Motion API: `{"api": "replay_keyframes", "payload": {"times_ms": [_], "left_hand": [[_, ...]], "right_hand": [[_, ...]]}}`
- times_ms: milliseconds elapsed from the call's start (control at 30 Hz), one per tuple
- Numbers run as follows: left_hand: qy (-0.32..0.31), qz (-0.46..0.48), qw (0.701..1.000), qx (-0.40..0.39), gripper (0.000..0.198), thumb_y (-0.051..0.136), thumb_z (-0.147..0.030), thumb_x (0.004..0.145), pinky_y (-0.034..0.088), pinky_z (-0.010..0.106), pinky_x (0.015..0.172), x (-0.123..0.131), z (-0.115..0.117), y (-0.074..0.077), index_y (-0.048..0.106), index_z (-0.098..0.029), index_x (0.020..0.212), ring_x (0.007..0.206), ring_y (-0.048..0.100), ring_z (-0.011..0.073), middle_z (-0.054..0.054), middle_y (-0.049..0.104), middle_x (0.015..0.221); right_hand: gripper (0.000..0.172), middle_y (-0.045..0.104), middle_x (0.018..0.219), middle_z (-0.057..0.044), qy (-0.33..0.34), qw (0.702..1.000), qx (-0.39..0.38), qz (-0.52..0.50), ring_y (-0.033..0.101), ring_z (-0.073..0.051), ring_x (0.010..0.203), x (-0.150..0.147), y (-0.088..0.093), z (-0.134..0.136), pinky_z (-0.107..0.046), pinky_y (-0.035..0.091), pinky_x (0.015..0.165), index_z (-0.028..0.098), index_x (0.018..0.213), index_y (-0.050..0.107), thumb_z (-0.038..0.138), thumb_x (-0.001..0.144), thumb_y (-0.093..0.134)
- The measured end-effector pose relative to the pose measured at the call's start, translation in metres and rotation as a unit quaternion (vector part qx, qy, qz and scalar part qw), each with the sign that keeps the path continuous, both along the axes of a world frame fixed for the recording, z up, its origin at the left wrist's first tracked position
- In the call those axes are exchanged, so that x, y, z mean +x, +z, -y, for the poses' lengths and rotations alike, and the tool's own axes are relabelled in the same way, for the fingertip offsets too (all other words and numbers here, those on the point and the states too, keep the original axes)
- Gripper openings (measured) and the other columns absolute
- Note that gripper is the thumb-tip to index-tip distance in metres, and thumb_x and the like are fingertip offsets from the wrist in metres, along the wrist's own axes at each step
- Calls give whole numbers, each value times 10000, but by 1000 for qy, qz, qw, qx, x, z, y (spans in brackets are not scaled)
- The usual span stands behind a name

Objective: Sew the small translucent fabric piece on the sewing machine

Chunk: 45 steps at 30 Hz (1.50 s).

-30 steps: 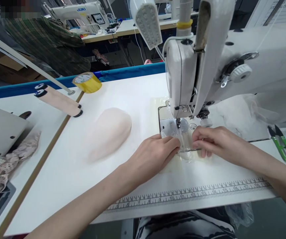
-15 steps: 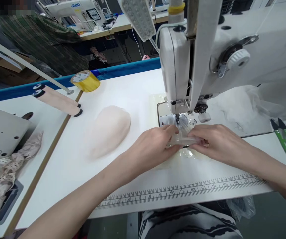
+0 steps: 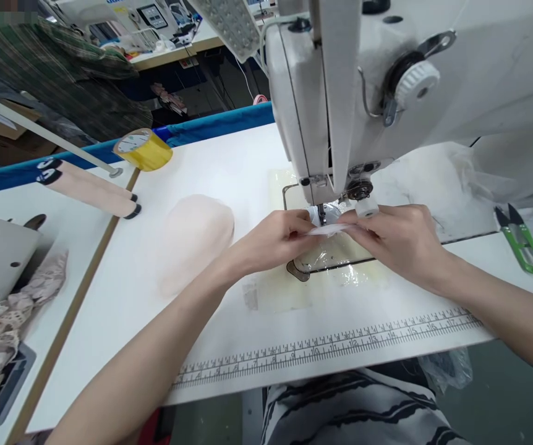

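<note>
A thin whitish strip of fabric (image 3: 329,229) is stretched between my two hands, right at the presser foot (image 3: 321,214) of a white sewing machine (image 3: 303,111). My left hand (image 3: 278,241) pinches its left end, fingers closed. The right end is pinched by my right hand (image 3: 399,241), below the machine head. Beneath the hands lies the needle plate area (image 3: 341,253), covered with clear tape. Left of my left hand, a pale pink sheer fabric piece (image 3: 196,241) rests on the white table (image 3: 220,346).
Green thread snips (image 3: 524,241) lie at the right. At the back left stand a yellow tape roll (image 3: 148,150) and pink thread cones (image 3: 90,188). Lace fabric (image 3: 16,321) sits far left. A ruler strip (image 3: 315,352) runs along the front edge. Across, a person in plaid (image 3: 57,74).
Both hands have moved up toward the presser foot with the strip, which now looks flatter and thinner. The view has shifted, so the machine appears further left.
</note>
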State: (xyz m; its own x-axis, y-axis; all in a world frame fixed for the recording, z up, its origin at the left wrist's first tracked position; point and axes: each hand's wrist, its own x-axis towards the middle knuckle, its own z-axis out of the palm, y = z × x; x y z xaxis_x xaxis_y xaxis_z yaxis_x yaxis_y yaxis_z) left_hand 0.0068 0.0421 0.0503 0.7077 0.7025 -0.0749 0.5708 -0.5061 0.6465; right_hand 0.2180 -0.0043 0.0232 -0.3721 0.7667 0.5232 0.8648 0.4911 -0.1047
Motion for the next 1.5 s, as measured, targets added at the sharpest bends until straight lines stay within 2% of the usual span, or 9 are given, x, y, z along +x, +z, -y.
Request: {"api": "replay_keyframes", "payload": {"times_ms": [100,200,300,433,533,600,700,1000,1500], "left_hand": [[5,23,999,-22,374,466,-324,932,358,238,536,-4,5,0,615,-155,633,579,437,88,-11,432,673],[-10,48,999,16,416,459,-306,937,369,241,535,-6,14,-10,587,-147,574,571,435,87,-8,433,674],[-46,43,983,172,354,464,-267,935,397,270,611,-7,26,-26,664,-156,665,636,469,115,18,496,707],[-67,-14,910,408,210,496,-225,921,391,329,713,-7,45,-39,685,-195,1007,702,511,151,24,610,760],[-61,-56,868,490,214,540,-182,892,376,361,819,-7,58,-39,662,-196,1067,876,564,182,38,691,976],[-57,-84,864,494,239,549,-177,888,361,372,892,-7,65,-36,646,-191,1105,1062,549,203,63,657,1170],[-60,-114,872,472,282,538,-178,894,342,393,959,-8,70,-36,619,-174,1164,1202,507,222,96,638,1213],[-43,-111,882,455,282,507,-194,917,345,429,994,-8,67,-39,618,-160,1174,1146,577,235,115,653,1185],[-5,-88,882,462,262,471,-183,929,315,456,1033,-6,31,-44,623,-178,1141,1108,603,199,97,670,1158]], "right_hand": [[303,606,538,19,22,999,-34,-14,486,-89,455,0,1,3,-222,254,444,249,929,730,324,951,438],[278,676,648,16,67,996,-59,-19,542,-93,504,0,2,7,-228,267,449,230,882,721,276,937,452],[242,696,703,11,119,990,-77,12,575,-113,575,0,4,11,-245,284,458,205,772,709,205,900,503],[227,725,862,-13,162,984,-36,59,605,-189,835,-1,3,15,-292,381,612,181,702,697,105,847,539],[228,731,888,-15,170,983,-17,69,590,-192,900,-2,1,15,-315,379,697,177,782,706,71,851,516],[227,731,849,-17,169,983,-21,74,586,-181,874,-2,0,15,-315,363,689,173,830,707,72,860,506],[230,730,832,-17,166,983,-26,77,583,-176,858,-2,-1,15,-318,347,685,173,828,707,66,859,506],[250,734,831,6,165,984,-8,70,598,-159,832,-3,-4,11,-319,336,688,180,770,700,56,860,502],[220,746,830,10,124,986,70,86,600,-150,687,-2,-20,-17,-336,370,727,175,827,703,55,843,520]]}}
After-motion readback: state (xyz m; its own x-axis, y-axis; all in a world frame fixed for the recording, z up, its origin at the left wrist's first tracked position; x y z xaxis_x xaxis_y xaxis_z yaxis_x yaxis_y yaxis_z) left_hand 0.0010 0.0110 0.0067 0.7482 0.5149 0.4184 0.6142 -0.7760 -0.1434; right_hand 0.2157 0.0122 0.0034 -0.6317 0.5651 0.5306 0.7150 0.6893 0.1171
